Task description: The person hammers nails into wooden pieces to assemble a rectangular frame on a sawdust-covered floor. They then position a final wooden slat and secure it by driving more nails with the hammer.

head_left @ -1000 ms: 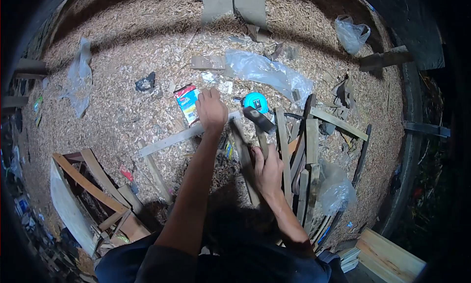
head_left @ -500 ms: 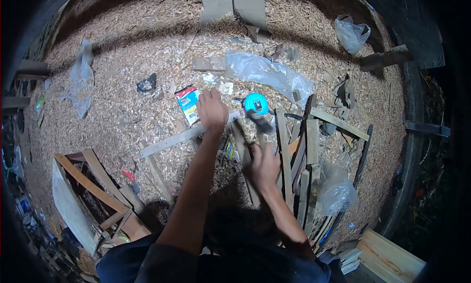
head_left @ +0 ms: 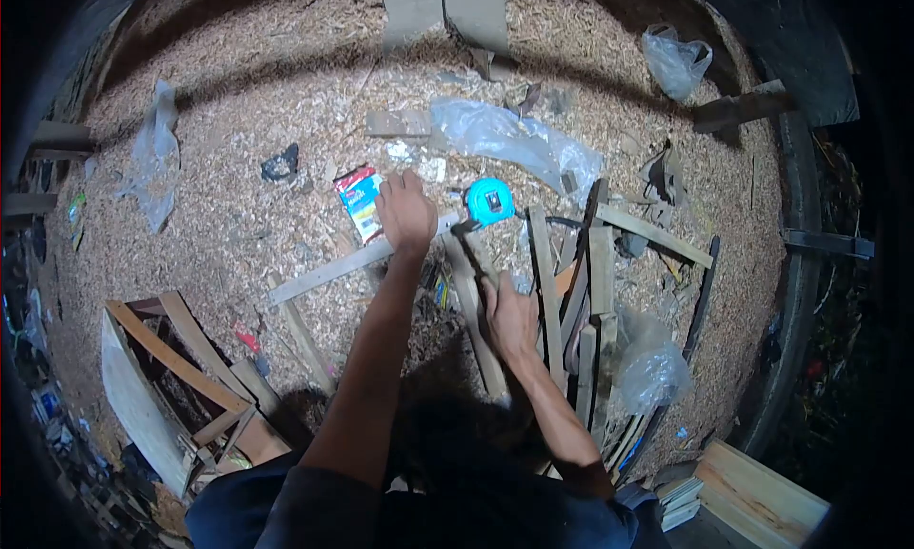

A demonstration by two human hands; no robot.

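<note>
Right hand (head_left: 514, 319) closed around the handle of a hammer (head_left: 482, 254), its dark head at the right end of a pale wooden strip (head_left: 333, 279), where that strip meets the top of a longer wooden piece (head_left: 465, 292). Left hand (head_left: 407, 211) lies palm-down across the strip just left of the head, fingers bent; cannot tell whether they grip the strip or only press on it. Contact between head and wood also uncertain, the spot being small and dark. Judgement on method: bear down firmly with the left palm so the joint cannot shift, hold those fingers back from the striking line, meet the wood with a flat face, and favour short, square blows, since loose shavings probably give under impact. Surface: floor thick with wood shavings (head_left: 257, 101). A turquoise tape measure (head_left: 490, 201) sits just beyond the hammer head; a bright packet (head_left: 359, 204) lies beside the left hand. Farther out, a crumpled plastic sheet (head_left: 514, 139); to the right, loose wooden lengths (head_left: 546, 301); lower left, a curved wooden frame (head_left: 176, 356). Room edges dark, lit mostly at centre.
</note>
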